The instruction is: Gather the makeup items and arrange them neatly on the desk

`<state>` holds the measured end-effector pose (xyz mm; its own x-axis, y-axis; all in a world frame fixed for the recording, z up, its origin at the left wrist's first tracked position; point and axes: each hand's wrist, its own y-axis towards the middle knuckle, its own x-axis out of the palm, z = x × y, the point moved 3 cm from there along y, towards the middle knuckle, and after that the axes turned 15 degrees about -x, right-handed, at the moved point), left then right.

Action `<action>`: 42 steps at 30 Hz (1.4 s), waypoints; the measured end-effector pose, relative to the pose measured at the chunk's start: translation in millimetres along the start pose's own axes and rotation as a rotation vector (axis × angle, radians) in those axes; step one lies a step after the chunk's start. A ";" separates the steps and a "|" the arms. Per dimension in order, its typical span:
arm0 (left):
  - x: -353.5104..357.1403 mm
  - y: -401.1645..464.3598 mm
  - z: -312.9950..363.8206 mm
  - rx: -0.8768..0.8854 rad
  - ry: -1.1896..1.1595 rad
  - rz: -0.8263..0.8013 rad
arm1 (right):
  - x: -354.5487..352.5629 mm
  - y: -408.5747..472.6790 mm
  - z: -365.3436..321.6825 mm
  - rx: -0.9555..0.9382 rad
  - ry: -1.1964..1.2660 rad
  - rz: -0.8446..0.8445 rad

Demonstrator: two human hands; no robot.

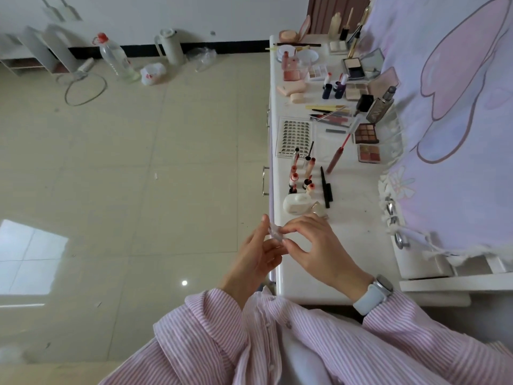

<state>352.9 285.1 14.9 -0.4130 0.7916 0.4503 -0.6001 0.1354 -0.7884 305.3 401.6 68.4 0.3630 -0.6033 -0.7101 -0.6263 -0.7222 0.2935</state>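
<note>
Both hands meet at the tabletop (347, 232) edge: left hand (255, 262) and right hand (319, 245) each pinching one small clear item (275, 233) in their fingers, probably to inspect or close it. Grouped lip tubes (301, 173) stand at twelve o'clock.

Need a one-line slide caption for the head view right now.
Both hands, left and right, pinch a small clear item at the white desk's edge.

The table (358, 218) runs toward one o'clock, makeup spread along it. Both hands (291, 245) meet at its six o'clock end. A jug (170, 45) and bottle (116, 58) stand on the floor at eleven o'clock.
</note>
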 end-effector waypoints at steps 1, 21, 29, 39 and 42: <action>-0.8 0.1 0.3 0.015 0.024 0.002 | -0.2 0.5 0.8 -0.002 -0.014 -0.026; -3.9 38.1 -0.3 -0.203 0.158 0.083 | -4.2 -25.8 63.0 0.469 0.072 0.053; 5.2 73.0 -10.4 0.128 0.673 0.390 | 11.3 -40.5 95.9 0.769 0.119 0.069; -7.1 91.3 -25.5 0.331 1.439 0.592 | 17.3 -35.9 112.2 0.835 0.162 0.096; -9.3 93.4 -28.6 0.322 1.513 0.590 | 18.7 -37.3 112.3 0.863 0.179 0.109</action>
<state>320.3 307.4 -74.9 0.2612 0.5372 -0.8020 -0.8007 -0.3435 -0.4908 257.9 455.2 -27.7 0.3278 -0.7500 -0.5744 -0.9394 -0.1942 -0.2825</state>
